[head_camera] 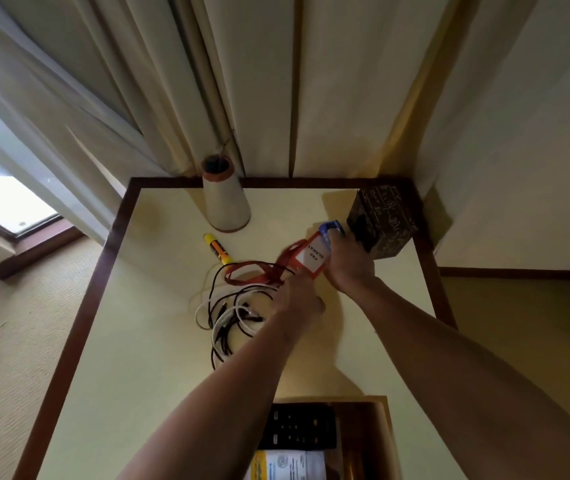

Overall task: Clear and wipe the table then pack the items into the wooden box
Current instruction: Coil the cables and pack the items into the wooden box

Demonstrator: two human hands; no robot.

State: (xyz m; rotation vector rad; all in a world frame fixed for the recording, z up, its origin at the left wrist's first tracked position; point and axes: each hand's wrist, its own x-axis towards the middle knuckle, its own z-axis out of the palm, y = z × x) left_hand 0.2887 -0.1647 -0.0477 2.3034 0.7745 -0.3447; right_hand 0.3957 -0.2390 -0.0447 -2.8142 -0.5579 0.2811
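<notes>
While the table [145,341] fills mid-frame and the wooden box [363,415] sits open at bottom centre, the orange pass [313,258] lies centre-right. The right hand [349,261] curls on its upper end and the left hand [297,296] pinches its lanyard [242,271]. Judged light: card stiff, strap limp, likely to snag the cables [235,317]; hold the card body and gather the strap.

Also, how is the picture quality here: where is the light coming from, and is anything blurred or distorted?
Head view: daylight from the window at the left is blown out white; the wide lens bends the curtains; soft shadows lie on the table beside the left hand and the right hand, both slightly smeared; the print on the tag is readable.
</notes>
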